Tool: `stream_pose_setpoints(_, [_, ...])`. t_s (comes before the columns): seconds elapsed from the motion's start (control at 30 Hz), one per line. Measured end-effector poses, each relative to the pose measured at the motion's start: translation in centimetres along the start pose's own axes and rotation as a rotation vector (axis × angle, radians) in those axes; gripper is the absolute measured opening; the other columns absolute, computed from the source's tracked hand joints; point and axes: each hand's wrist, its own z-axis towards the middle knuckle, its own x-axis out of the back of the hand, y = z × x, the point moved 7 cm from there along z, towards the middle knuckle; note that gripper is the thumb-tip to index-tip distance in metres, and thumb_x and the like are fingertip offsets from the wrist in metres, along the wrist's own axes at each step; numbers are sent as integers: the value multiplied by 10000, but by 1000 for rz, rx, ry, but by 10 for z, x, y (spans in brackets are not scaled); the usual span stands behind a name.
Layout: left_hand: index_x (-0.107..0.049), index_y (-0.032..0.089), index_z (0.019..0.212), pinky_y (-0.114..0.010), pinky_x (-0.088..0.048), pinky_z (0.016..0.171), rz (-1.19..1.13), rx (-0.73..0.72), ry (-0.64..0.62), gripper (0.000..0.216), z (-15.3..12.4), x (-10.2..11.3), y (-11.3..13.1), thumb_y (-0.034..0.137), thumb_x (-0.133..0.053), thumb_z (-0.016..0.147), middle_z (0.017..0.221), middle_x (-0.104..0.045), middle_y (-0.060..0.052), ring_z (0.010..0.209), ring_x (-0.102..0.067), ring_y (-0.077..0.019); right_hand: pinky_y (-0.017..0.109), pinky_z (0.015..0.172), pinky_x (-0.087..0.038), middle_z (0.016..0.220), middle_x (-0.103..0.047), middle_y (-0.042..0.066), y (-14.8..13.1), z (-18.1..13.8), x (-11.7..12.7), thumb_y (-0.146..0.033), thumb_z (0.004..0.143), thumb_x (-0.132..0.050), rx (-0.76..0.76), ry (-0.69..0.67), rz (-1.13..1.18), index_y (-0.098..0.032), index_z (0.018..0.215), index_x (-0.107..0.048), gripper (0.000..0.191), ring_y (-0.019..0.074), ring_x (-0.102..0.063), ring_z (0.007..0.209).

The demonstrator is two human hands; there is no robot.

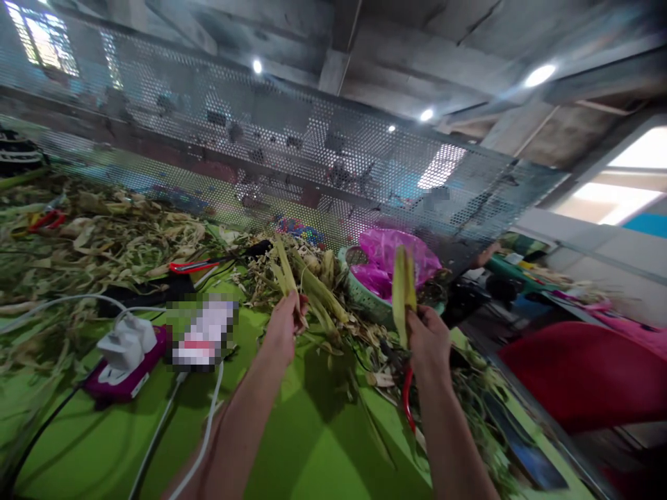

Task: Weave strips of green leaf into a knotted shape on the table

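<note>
My left hand (287,321) is closed around the lower end of a thin yellow-green husk strip (284,267), which points up and away. In my right hand (428,332) is a wider yellow-green husk piece (401,292), upright and pinched between thumb and fingers. The two hands are apart, raised above the green tabletop (292,444). Behind and between them lies a heap of long pale-green husks (320,292). A green basket (372,305) with a bright pink plastic bag (399,257) stands just behind my right hand. Red-handled scissors or pliers (408,399) lie partly hidden beside my right wrist.
A phone (206,333) with a cable and a purple power strip (125,371) with white plugs lie at left. Dried leaf scraps (119,236) cover the far left, with a red-handled tool (195,266). A perforated metal screen (292,153) closes the back. A red chair (588,375) stands right.
</note>
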Motion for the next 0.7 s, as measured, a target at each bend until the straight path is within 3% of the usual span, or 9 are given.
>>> stream_pose_setpoints(0.07, [-566,146,731,-204,-132,400,53,91,-98,501,-6,-11,-10,638,-644,672,526,-425,58,383,-238,-26,311,632,-446,765,-627,35,-14,-10,-21,-451,663,-657,115,-155,-107,-174,898,-631,364,185,-544,671])
stream_pose_setpoints(0.17, [-601,144,741,-204,-157,420,155,174,-197,505,-14,-22,-23,648,-593,713,546,-438,40,415,-271,-41,403,802,-457,1007,-639,91,-40,-33,-40,-416,639,-713,268,-223,-195,-191,1022,-629,452,251,-568,881])
stream_pose_setpoints(0.27, [-633,146,774,-202,-218,454,268,247,-253,493,-20,-27,-37,634,-572,739,594,-500,13,471,-355,-63,361,791,-475,984,-648,78,-53,-61,-65,-412,757,-659,128,-463,65,-199,1063,-612,376,219,-589,863])
stream_pose_setpoints(0.37, [-644,164,828,-207,-302,518,319,287,-243,460,-25,-29,-45,611,-591,737,671,-571,-12,572,-465,-96,311,707,-480,839,-649,42,-62,-88,-83,-424,757,-681,-34,-650,193,-191,918,-651,284,185,-587,742])
stream_pose_setpoints(0.57, [-629,163,840,-206,-268,490,357,318,-321,470,-35,-36,-42,621,-579,743,658,-532,-5,557,-439,-89,270,586,-426,638,-573,-13,-66,-98,-87,-440,727,-699,-163,-646,344,-190,740,-624,261,143,-524,593])
stream_pose_setpoints(0.7, [-625,167,952,-207,-227,458,440,262,-398,452,-36,-45,-38,505,-726,669,594,-473,38,487,-368,-63,257,577,-407,646,-569,-10,-59,-93,-83,-403,690,-716,-172,-584,319,-180,710,-627,241,130,-493,594])
